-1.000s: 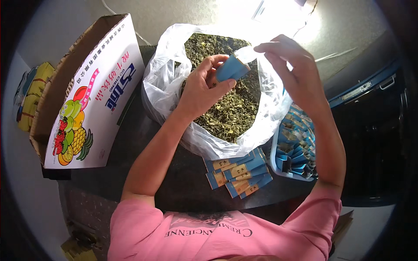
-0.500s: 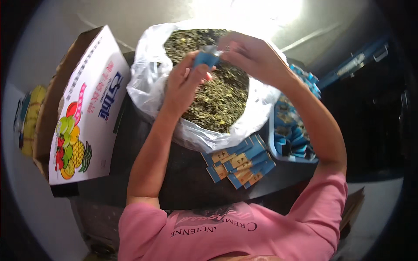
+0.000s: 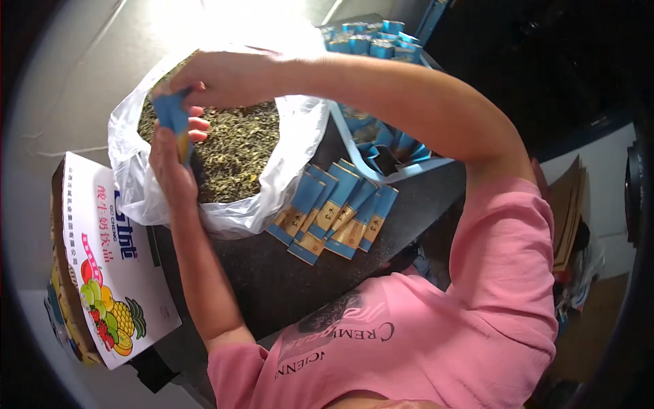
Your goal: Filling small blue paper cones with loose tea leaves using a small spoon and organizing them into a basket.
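Observation:
My left hand (image 3: 176, 167) is wrapped round a blue and tan tea packet (image 3: 172, 112) at the left side of a white plastic bag. Its upper end is pinched between the fingers of my right hand (image 3: 221, 78), which reaches across from the right. Below and beside both hands, dry green-brown tea leaves (image 3: 235, 153) fill the open plastic bag (image 3: 310, 136). My hands hide part of the packet, so whether its top is open cannot be seen.
Several flat blue and tan packets (image 3: 334, 211) lie fanned on the dark table (image 3: 262, 290) near me. A light blue basket (image 3: 402, 170) holds many more packets, partly under my right forearm. A white printed carton (image 3: 109, 245) stands at left.
The view has swung, so the bag and carton appear farther left. Both hands still hold a packet, now seen lengthwise with my right fingers at its upper end.

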The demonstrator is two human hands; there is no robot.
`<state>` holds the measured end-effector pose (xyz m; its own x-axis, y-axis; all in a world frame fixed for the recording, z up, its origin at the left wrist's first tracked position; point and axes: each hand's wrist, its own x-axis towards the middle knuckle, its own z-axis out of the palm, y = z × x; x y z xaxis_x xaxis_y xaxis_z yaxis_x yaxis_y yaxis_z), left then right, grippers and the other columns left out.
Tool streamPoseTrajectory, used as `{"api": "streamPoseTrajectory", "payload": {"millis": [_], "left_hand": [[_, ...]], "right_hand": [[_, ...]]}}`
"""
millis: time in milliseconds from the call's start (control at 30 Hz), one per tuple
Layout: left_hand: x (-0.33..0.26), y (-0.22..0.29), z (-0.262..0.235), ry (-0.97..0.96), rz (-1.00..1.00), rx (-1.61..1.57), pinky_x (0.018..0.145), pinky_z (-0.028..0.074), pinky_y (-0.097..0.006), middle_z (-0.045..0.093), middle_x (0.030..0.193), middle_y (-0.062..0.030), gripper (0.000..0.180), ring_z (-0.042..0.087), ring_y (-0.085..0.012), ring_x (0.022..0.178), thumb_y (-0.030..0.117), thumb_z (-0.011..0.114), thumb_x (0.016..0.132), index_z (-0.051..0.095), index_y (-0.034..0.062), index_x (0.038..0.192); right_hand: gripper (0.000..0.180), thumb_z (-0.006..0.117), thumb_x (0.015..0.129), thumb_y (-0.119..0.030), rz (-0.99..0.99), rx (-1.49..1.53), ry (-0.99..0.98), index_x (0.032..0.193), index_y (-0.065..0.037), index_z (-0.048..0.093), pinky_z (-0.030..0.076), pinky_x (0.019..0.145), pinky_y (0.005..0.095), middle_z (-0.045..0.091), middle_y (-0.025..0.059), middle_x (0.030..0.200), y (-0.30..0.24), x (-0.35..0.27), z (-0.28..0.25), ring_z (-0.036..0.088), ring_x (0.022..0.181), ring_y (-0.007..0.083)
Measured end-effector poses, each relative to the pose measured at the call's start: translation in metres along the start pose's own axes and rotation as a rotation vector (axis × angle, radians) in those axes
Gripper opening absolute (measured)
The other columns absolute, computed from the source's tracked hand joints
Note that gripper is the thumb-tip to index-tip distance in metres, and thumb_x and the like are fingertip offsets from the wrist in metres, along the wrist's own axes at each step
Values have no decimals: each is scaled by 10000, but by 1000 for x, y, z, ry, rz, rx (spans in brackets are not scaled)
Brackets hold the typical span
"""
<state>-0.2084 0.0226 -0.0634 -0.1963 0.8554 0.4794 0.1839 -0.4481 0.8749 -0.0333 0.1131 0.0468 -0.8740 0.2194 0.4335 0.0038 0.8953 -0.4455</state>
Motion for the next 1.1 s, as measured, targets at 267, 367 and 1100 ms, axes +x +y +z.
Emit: {"api": "streamPoseTrajectory", "payload": {"millis": [267,367,1100], "left_hand": [[-3,9,2,38,10,-165,847,522,-325,633,1145,-150,584,639,-212,979,468,436,1018,535,-29,1306],[-3,7,5,33,17,-135,835,527,-312,641,1113,-136,490,641,-194,959,380,490,1018,558,-27,1280],[-2,29,-19,46,-112,-215,796,569,-291,675,989,-106,255,659,-157,863,159,526,1010,625,-23,1158]], "right_hand": [[193,693,881,-168,-31,-340,334,971,1,674,493,637,298,657,172,820,-58,-105,-111,621,685,187],[170,648,900,-159,676,-539,315,967,-6,679,483,628,355,669,164,831,-114,-169,-132,613,663,242],[60,604,892,9,1123,-424,576,923,51,634,479,743,237,625,35,825,-122,-346,-82,609,792,104]]}}
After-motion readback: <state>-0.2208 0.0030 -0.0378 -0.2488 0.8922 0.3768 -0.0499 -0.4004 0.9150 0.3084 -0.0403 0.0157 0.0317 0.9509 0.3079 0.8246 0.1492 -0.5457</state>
